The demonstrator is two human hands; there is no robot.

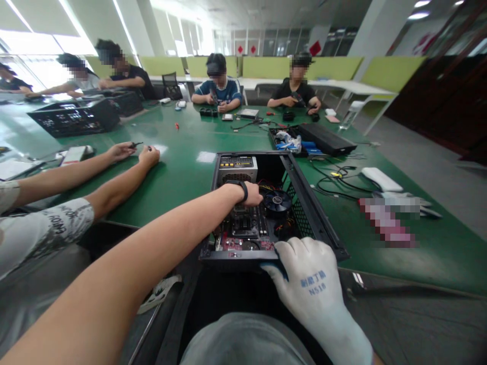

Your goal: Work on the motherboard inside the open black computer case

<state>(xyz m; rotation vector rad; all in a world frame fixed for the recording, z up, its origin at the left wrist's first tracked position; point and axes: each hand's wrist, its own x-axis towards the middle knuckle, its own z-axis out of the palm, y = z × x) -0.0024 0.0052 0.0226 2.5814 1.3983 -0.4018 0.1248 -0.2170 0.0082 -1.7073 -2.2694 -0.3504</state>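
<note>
An open desktop computer case (314,203) lies on the table edge in front of me, its inside facing up. My left hand (251,194), bare with a black band at the wrist, reaches into it beside a round black fan (277,203). Its fingers are curled, and what they hold, if anything, is hidden. My right hand (310,274), in a white work glove, grips the near edge of the case, fingers over the rim and thumb below. A power supply (238,166) sits in the far left corner. Part of a red motherboard (243,245) shows near the front.
Black cables (335,180), a white box-like item (381,179) and a glove lie to the right on the green table (182,167). Beyond the case stands a black tray (323,139). A co-worker's hands (133,152) are close on the left; several people sit farther off.
</note>
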